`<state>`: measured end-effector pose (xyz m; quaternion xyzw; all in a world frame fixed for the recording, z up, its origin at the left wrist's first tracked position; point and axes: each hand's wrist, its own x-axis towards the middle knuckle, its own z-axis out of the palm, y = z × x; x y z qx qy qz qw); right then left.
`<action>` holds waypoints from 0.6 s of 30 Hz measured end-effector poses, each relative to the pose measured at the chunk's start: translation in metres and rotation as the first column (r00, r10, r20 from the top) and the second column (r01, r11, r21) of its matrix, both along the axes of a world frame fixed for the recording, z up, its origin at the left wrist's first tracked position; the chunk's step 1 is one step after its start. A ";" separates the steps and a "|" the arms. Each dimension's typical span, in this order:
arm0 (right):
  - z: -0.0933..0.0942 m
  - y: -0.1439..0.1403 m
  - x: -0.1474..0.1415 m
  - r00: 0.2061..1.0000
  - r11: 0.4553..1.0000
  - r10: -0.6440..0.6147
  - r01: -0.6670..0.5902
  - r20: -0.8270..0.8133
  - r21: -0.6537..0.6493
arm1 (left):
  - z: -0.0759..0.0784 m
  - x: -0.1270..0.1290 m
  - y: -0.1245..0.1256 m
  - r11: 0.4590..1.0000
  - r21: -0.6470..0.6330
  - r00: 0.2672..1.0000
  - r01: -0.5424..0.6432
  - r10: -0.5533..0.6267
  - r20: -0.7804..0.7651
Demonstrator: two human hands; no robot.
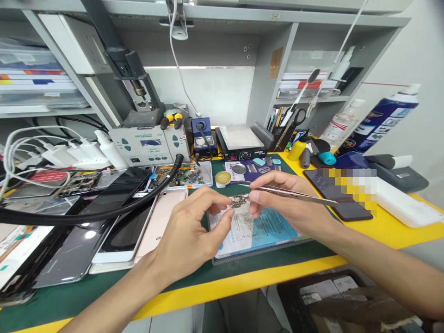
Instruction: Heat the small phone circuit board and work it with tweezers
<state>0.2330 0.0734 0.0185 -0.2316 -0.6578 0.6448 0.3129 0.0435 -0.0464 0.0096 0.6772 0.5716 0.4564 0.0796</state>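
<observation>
While your left hand pinches the small circuit board above the blue mat, your right hand grips tweezers; phones crowd leftward.

Phones left of mat

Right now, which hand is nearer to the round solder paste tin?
Right. The right hand, holding tweezers, is just beside the tin; the left hand is lower, nearer the person.
</observation>
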 end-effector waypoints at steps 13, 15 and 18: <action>0.003 -0.003 -0.001 0.999 0.996 -0.039 0.036 0.032 0.076 | 0.001 0.001 -0.002 0.999 0.041 1.000 0.017 -0.016 -0.016; 0.003 -0.006 0.000 0.997 0.988 -0.061 0.053 0.046 0.147 | 0.001 0.001 -0.002 1.000 0.012 1.000 0.016 -0.016 0.011; 0.003 -0.011 0.003 0.993 0.951 -0.112 0.094 0.044 0.296 | 0.003 0.002 -0.002 1.000 -0.027 0.999 0.010 -0.008 0.049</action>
